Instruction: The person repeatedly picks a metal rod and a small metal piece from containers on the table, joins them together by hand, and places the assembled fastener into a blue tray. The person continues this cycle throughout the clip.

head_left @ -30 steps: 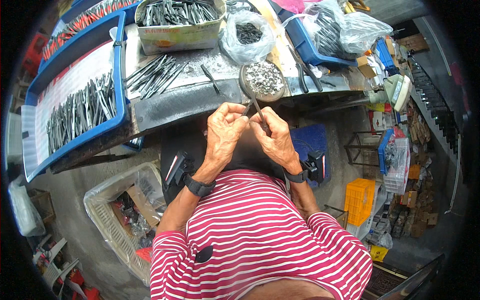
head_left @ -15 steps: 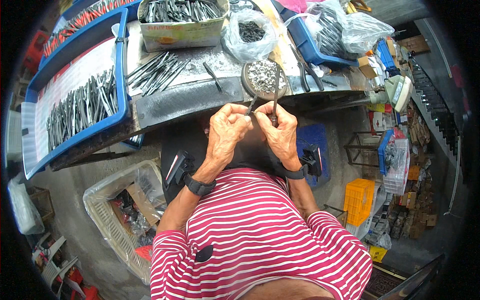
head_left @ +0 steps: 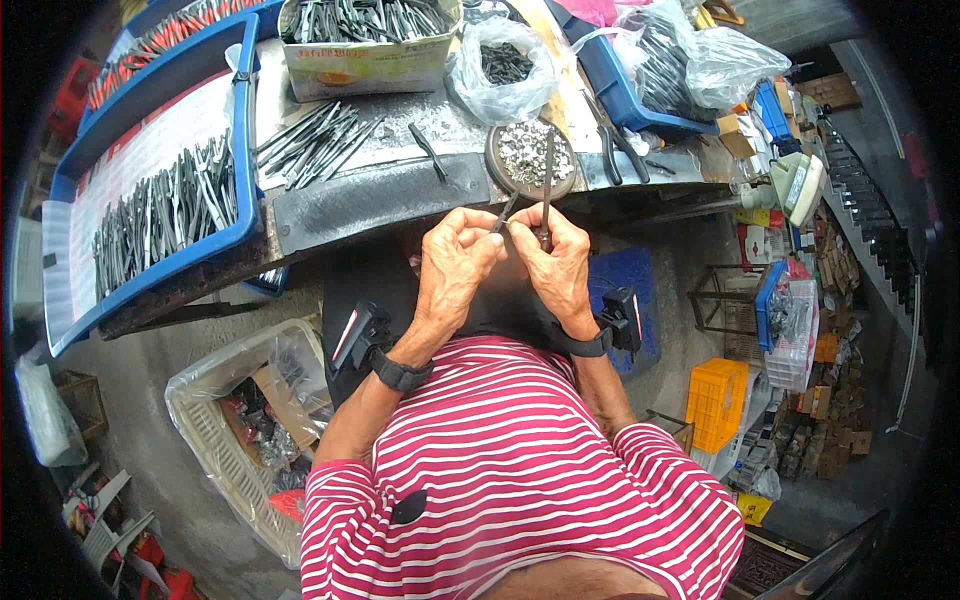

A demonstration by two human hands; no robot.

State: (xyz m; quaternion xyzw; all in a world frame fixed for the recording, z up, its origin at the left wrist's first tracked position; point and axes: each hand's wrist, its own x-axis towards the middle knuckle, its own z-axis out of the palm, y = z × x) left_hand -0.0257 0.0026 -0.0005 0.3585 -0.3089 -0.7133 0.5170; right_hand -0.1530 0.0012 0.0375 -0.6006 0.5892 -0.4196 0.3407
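Observation:
My left hand (head_left: pixel 455 262) and my right hand (head_left: pixel 553 262) are held together just below the workbench edge, both pinching a dark metal plier-like tool (head_left: pixel 543 190) whose two handles stick up between the fingers. One handle points up over a round dish of small silver rivets (head_left: pixel 530 155) on the bench. A loose dark plier half (head_left: pixel 428 150) lies on the grey metal plate (head_left: pixel 380 200) to the left of the dish. Both wrists wear black bands with small devices.
A blue tray (head_left: pixel 150 200) of dark plier parts lies at left, loose parts (head_left: pixel 315 140) beside it. A cardboard box (head_left: pixel 365 45) of parts, a plastic bag (head_left: pixel 500 65) and another blue tray (head_left: pixel 625 85) stand behind. A white basket (head_left: pixel 235 430) and yellow crate (head_left: pixel 715 400) sit on the floor.
Both hands have closed together and risen slightly toward the bench edge; the tool's handles now stand more upright over the rivet dish.

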